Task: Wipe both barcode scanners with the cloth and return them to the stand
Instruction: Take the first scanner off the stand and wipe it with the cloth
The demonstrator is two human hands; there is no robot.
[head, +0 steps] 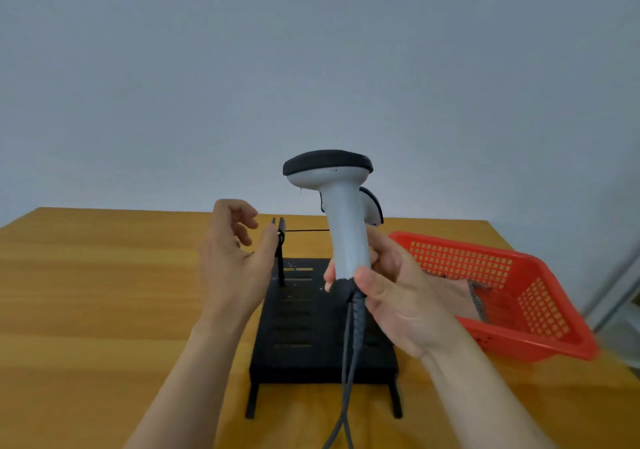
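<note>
Scanner (343,227) held upright above the stand (304,338), head up, gripped low on the handle by the right hand (398,296), fingers and thumb wrapped round it; cable (348,362) hangs down across the stand's front. Second scanner (373,206) glimpsed just behind the first, mostly hidden; whether it is seated cannot be told. Left hand (232,261) raised beside the stand's left fork (280,241), palm turned inward, fingers loosely curled, nothing held. A grey meshed scrap, taken to be the cloth (477,298), lies in the red basket (554,344) to the right on the table (86,293), partly hidden by the right hand. Step judged: one scanner lifted out, either unwiped or due back on the stand; not settled by this view. If wiping is due, the cloth must be fetched from the basket by the free hand, reaching past the held scanner, with the cable kept clear of the fork.
</note>
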